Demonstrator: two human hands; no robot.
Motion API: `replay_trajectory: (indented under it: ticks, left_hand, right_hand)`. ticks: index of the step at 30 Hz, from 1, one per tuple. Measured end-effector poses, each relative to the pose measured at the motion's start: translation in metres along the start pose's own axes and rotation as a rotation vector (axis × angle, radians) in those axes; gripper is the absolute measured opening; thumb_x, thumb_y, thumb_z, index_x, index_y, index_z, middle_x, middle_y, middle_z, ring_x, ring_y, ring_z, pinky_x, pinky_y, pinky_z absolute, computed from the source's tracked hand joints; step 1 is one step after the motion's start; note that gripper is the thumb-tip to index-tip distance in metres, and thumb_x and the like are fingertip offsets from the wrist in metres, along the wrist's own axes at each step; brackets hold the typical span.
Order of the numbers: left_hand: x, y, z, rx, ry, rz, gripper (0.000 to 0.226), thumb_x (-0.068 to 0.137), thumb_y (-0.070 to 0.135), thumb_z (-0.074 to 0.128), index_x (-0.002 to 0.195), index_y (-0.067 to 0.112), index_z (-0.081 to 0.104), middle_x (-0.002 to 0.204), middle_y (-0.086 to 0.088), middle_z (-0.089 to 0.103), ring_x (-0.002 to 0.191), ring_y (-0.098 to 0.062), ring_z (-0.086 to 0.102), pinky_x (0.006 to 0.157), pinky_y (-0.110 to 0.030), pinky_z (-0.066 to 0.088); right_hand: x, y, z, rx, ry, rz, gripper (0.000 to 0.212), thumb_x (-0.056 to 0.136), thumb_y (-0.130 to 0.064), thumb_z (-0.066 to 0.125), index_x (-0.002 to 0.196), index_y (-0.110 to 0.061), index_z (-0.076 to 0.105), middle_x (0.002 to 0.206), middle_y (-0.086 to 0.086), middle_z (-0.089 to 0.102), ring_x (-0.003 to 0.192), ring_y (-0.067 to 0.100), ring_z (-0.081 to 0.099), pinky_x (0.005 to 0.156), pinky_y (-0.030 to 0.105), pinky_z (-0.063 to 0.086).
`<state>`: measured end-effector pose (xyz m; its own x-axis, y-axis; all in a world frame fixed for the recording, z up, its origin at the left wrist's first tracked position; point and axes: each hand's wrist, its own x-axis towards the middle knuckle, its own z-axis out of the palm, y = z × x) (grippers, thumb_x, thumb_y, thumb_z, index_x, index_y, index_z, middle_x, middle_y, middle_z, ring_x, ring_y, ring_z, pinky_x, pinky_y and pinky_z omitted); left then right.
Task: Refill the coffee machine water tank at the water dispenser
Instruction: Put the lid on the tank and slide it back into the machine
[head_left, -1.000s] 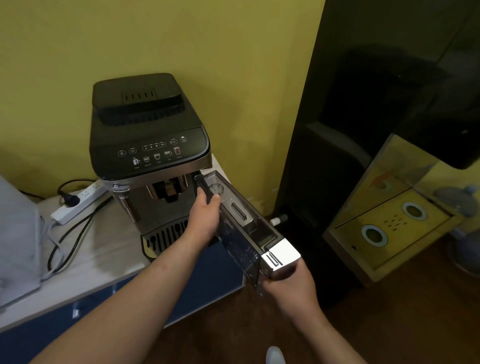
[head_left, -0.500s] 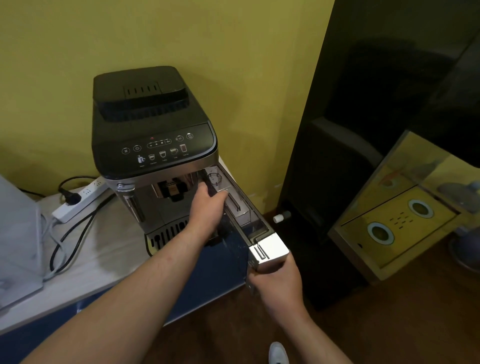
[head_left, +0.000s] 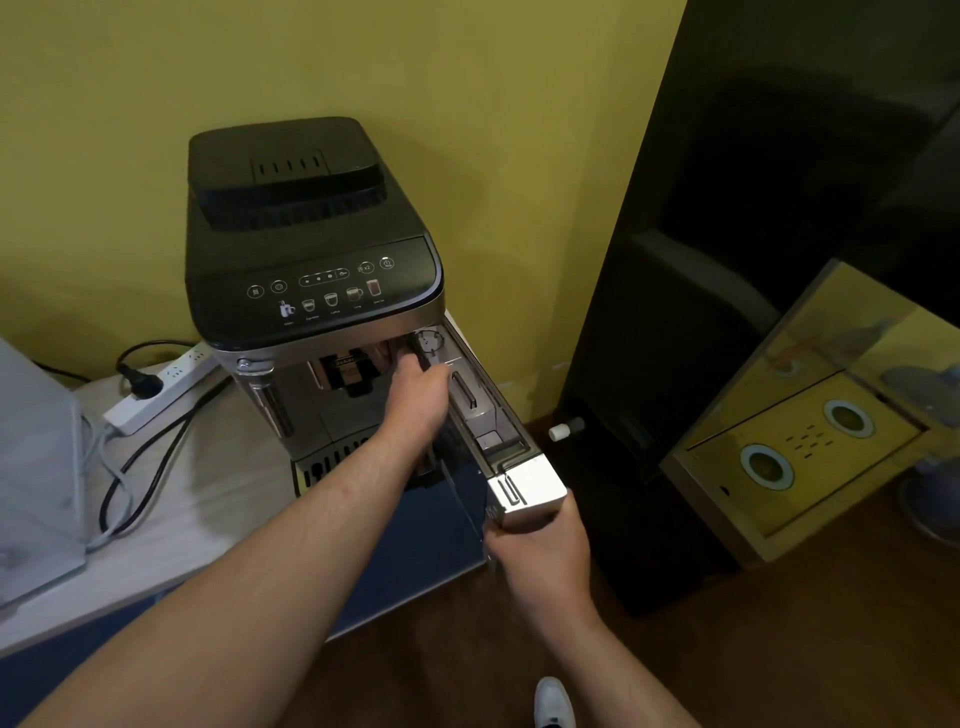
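Observation:
A black and silver coffee machine (head_left: 311, 270) stands on a white counter (head_left: 171, 525) against a yellow wall. Its clear water tank (head_left: 480, 410), with a silver front cap, sticks out of the machine's right side, its rear end inside the slot. My left hand (head_left: 418, 395) rests on the tank's left side near the machine's front, fingers laid along it. My right hand (head_left: 543, 540) grips the silver front end from below. Whether the tank holds water I cannot tell.
A white power strip (head_left: 156, 387) with black cables lies left of the machine. A grey box (head_left: 36, 457) sits at the far left. A tall black cabinet (head_left: 753, 260) and a yellow-reflecting panel (head_left: 810, 431) stand to the right. Brown floor lies below.
The tank has swung from an angled position into line with the machine's right side and slid further into its slot. Both hands moved with it toward the machine.

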<state>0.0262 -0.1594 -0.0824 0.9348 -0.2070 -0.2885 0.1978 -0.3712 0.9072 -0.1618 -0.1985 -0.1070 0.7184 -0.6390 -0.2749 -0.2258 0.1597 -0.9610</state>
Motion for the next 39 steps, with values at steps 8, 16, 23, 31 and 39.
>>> replay_trajectory:
  ticks: [8,16,23,31,39]
  left_hand:
    - [0.007,-0.001,0.005,-0.023,0.063,-0.004,0.029,0.095,0.026,0.045,0.117,0.008,0.05,0.119,-0.013,0.056,0.1,-0.024,0.055,0.077,-0.033,0.043]
    - [0.009,-0.003,0.007,-0.096,0.075,-0.02,0.033,0.097,0.028,0.047,0.121,0.007,0.053,0.096,-0.002,0.057,0.098,-0.024,0.058,0.078,-0.031,0.039]
    - [0.009,-0.006,0.005,-0.163,0.048,-0.028,0.022,0.089,0.034,0.05,0.106,0.021,0.056,0.109,-0.012,0.067,0.099,-0.028,0.066,0.094,-0.052,0.052]
    - [0.011,-0.006,0.002,-0.198,0.047,-0.033,0.04,0.088,0.035,0.051,0.122,0.016,0.057,0.109,-0.008,0.067,0.102,-0.028,0.066,0.097,-0.053,0.051]
    - [-0.01,-0.001,-0.009,-0.15,0.0,0.005,0.028,0.097,0.032,0.049,0.115,0.014,0.06,0.107,-0.008,0.069,0.096,-0.022,0.067,0.077,-0.035,0.053]
  right_hand:
    - [0.014,0.002,0.006,-0.01,0.0,-0.025,0.059,0.068,0.003,0.08,0.092,-0.041,0.048,0.096,-0.015,0.06,0.082,-0.001,0.059,0.057,0.008,0.048]
    - [0.027,0.004,0.015,-0.029,0.005,-0.024,0.061,0.066,0.0,0.081,0.093,-0.043,0.047,0.098,-0.018,0.058,0.084,-0.003,0.057,0.057,0.007,0.048]
    - [0.036,0.005,0.028,-0.037,0.021,-0.025,0.062,0.065,-0.002,0.083,0.095,-0.042,0.046,0.098,-0.016,0.058,0.086,-0.003,0.056,0.058,0.008,0.048]
    - [0.042,0.004,0.038,-0.03,0.021,-0.002,0.062,0.065,-0.004,0.084,0.101,-0.038,0.047,0.095,-0.018,0.058,0.083,-0.005,0.055,0.057,0.006,0.046]
    - [0.046,0.005,0.047,-0.032,0.031,0.001,0.061,0.065,-0.004,0.084,0.093,-0.043,0.046,0.097,-0.016,0.061,0.087,-0.001,0.058,0.067,0.012,0.05]
